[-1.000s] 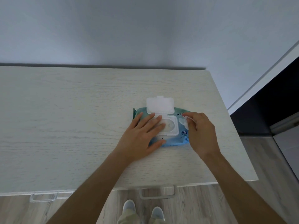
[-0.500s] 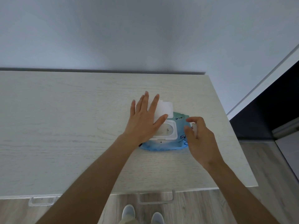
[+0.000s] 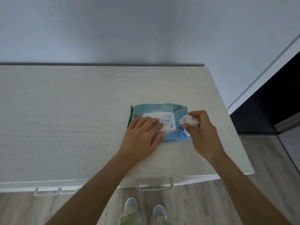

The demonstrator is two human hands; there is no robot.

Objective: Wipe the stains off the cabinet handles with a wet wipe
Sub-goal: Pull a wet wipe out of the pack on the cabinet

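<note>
Pale wood surface (image 3: 65, 119): wipe pack (image 3: 170, 111) lid shut under flat, spread left hand (image 3: 142, 137). Right hand (image 3: 203, 132) pinches crumpled wet wipe (image 3: 188, 120). Handles (image 3: 155, 185) below, untouched; wiping not yet begun.

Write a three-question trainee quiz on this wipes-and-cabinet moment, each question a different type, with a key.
1. True or false: the lid of the wet wipe pack is shut.
2. Which of the hands holds the crumpled wet wipe? A) left hand B) right hand C) neither
3. Fill in: the clear cabinet handles sit on the cabinet's front, below the ______ edge of the cabinet top.

Key: 1 true; 2 B; 3 near.
</note>
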